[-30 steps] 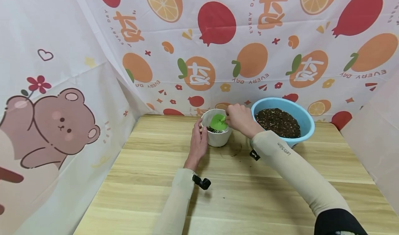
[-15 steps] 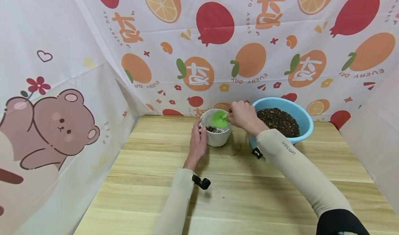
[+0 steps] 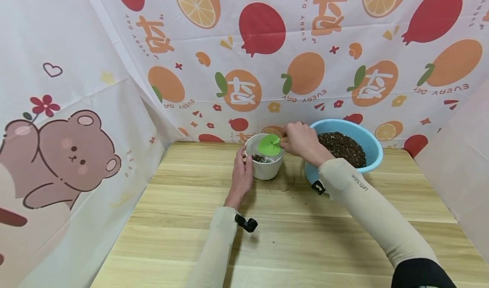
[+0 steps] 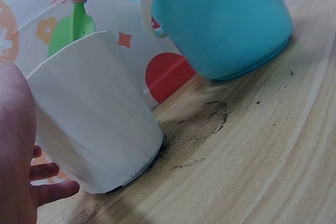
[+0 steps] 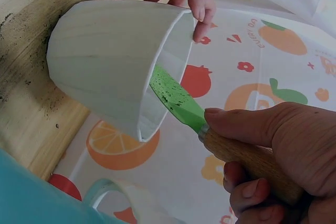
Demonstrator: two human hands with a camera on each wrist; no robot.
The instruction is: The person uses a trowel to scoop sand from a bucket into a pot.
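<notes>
My left hand (image 3: 242,172) holds the left side of a white flowerpot (image 3: 266,171), thumb toward me and fingertips up at the rim. Some dark soil (image 3: 260,158) with pale specks lies low inside it. At the pot's right edge my right hand (image 3: 302,141) grips a small garden trowel by its handle. The trowel's green blade (image 3: 269,145) slants into the mouth of the pot. In the right wrist view, the wooden handle (image 5: 249,166) lies in my fist with the thumb along it, and dark crumbs stick to the blade (image 5: 176,98).
A light blue bucket (image 3: 372,152) of dark soil (image 3: 341,148) stands to the right of the pot, partly behind my right arm. Its pale handle (image 4: 149,6) hangs at the side. Soil crumbs (image 4: 218,114) dot the wooden table (image 3: 275,245). Printed cloth (image 3: 214,46) hangs close behind.
My right hand has drawn slightly to the right with the trowel, and the blade leans toward the pot's right rim. More of the soil inside shows. My left hand stays on the pot.
</notes>
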